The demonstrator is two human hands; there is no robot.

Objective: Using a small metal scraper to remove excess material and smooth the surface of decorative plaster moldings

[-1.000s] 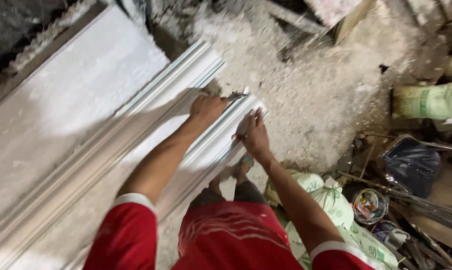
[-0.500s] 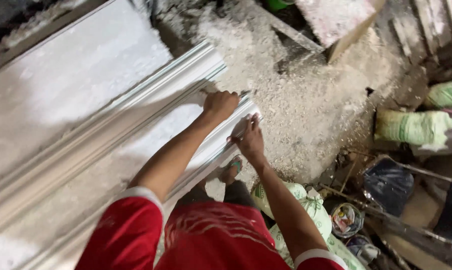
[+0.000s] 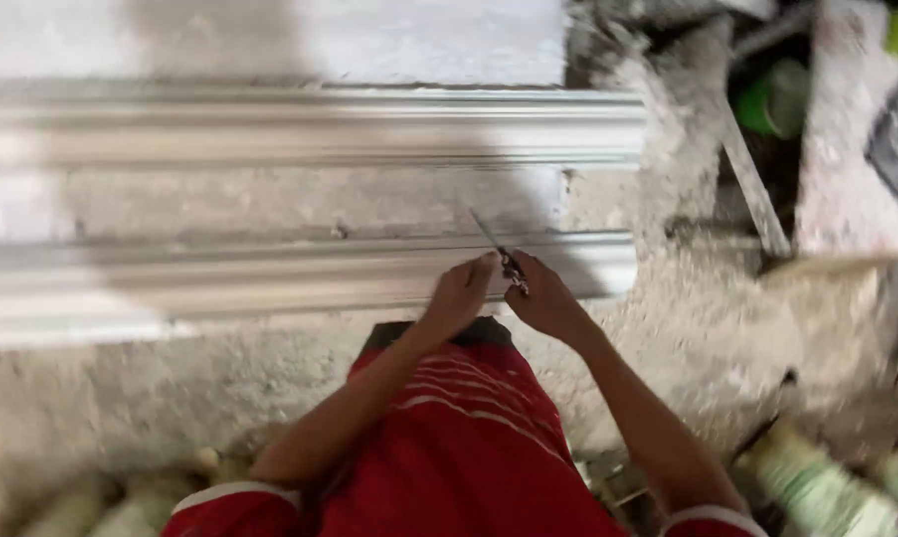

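Head view: two white mouldings lie side by side, the far moulding (image 3: 310,124) and the near moulding (image 3: 300,278). Both hands meet at the near one's edge. The right hand (image 3: 546,298) pinches one thin blade (image 3: 499,249); the left hand (image 3: 459,296) is curled, its grip unclear.

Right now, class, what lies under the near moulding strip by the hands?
The near moulding strip rests on a dusty grey surface that shows along both edges. What lies directly beneath the strip is covered. Both hands meet at its front edge.
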